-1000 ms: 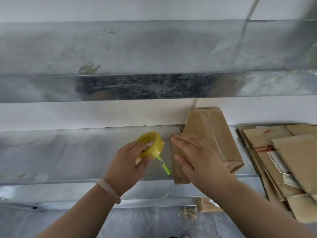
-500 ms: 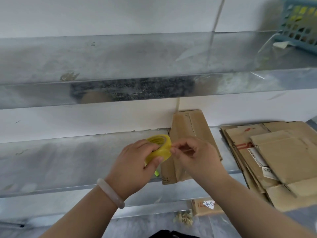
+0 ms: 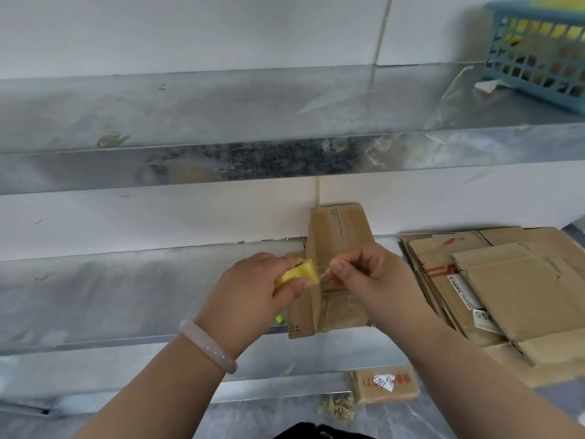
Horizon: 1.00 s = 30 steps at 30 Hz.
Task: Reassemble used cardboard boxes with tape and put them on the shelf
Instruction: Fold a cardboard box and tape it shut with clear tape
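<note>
The left hand (image 3: 250,289) grips a yellow tape roll (image 3: 297,274) — the right hand (image 3: 364,274) pinches what looks like its clear end — over a flattened, creased brown box (image 3: 335,236).

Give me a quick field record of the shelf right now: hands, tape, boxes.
left hand: grips the yellow tape roll
right hand: pinches the tape end just beside the roll
box in work: folded cardboard box lying on the middle shelf, beneath both hands
waiting stock: stack of flattened boxes, to its right on the same shelf
upper shelf: blue basket at far right
tape on box: cannot tell
</note>
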{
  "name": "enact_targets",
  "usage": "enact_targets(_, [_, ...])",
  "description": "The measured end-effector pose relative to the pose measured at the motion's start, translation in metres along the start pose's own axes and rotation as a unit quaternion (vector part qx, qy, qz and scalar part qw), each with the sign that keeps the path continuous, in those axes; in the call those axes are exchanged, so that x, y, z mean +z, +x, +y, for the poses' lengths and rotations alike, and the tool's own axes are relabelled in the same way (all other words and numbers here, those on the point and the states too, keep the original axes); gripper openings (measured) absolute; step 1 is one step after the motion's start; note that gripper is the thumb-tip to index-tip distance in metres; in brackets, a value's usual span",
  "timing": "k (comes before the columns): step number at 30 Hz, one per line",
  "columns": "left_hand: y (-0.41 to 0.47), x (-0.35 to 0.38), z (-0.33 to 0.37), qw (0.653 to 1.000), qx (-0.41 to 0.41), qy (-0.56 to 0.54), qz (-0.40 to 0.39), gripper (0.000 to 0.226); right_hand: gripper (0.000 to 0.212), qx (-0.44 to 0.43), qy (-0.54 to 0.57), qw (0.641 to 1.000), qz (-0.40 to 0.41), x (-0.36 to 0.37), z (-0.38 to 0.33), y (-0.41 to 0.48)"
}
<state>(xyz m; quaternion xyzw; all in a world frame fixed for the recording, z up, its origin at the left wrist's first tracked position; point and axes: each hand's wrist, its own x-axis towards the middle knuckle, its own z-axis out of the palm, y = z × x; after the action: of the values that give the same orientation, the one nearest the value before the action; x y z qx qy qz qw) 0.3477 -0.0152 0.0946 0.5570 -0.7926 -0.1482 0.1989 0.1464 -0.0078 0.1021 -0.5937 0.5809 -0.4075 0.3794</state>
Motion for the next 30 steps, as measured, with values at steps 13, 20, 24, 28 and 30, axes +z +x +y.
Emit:
enact_targets(13, [-0.021, -0.011, -0.005, 0.947, -0.043, -0.317, -0.025, 0.04, 0.012, 0.019, 0.064, 0.998, 0.002, -0.025, 0.001, 0.0])
enact_targets(20, [-0.021, -0.002, -0.005, 0.997, -0.05, -0.031, 0.042, 0.053, 0.01, 0.0, 0.092, 0.996, 0.005, -0.036, 0.001, -0.01])
enact_targets(24, [-0.02, 0.002, -0.005, 0.993, -0.041, -0.11, 0.001, 0.061, 0.012, 0.021, 0.121, 0.992, 0.035, -0.046, 0.007, -0.008])
enact_targets(28, [-0.018, 0.006, -0.003, 0.984, -0.026, -0.178, 0.014, 0.038, 0.013, 0.027, 0.117, 0.991, 0.055, -0.061, 0.015, -0.008])
enact_targets(30, [-0.016, 0.009, -0.003, 0.998, -0.001, -0.042, 0.048, 0.044, 0.012, 0.032, 0.111, 0.991, 0.061, -0.064, 0.019, -0.01])
